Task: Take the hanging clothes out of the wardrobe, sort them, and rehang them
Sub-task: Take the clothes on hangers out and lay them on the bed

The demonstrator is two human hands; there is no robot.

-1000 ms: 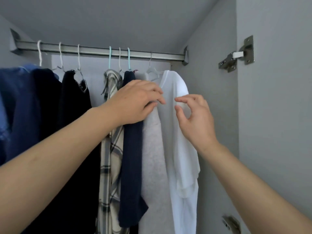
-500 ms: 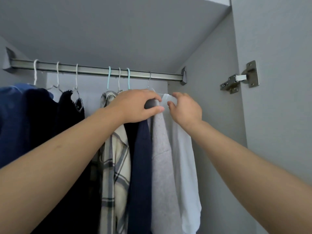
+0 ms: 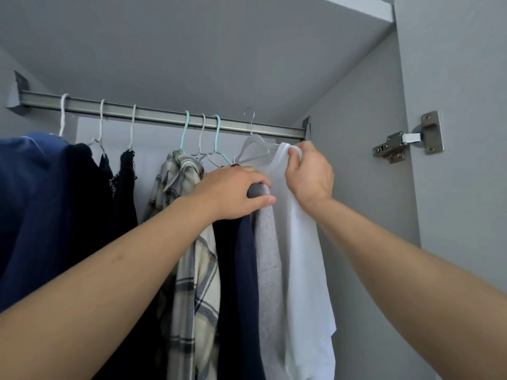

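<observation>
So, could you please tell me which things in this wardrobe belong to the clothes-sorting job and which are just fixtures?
Part of the job:
- white T-shirt, gripped by right hand
- grey garment, held by left hand
- navy garment
- plaid shirt
- rail

Just there:
- door hinge

The rail (image 3: 164,116) above you is brushed metal with a dull sheen. At one o'clock from your right hand (image 3: 308,174) the hinge (image 3: 408,138) is brighter, polished metal. Your fingers (image 3: 295,153) pinch the white shirt (image 3: 307,270), thin smooth cloth on a matt pale plastic hanger (image 3: 253,145) with a shiny wire hook. Your left hand (image 3: 233,192) grips the grey top (image 3: 267,256), a coarser, flecked knit. The checked shirt (image 3: 192,256) looks soft and woven. The wardrobe wall (image 3: 356,133) is matt, smooth grey board.
</observation>
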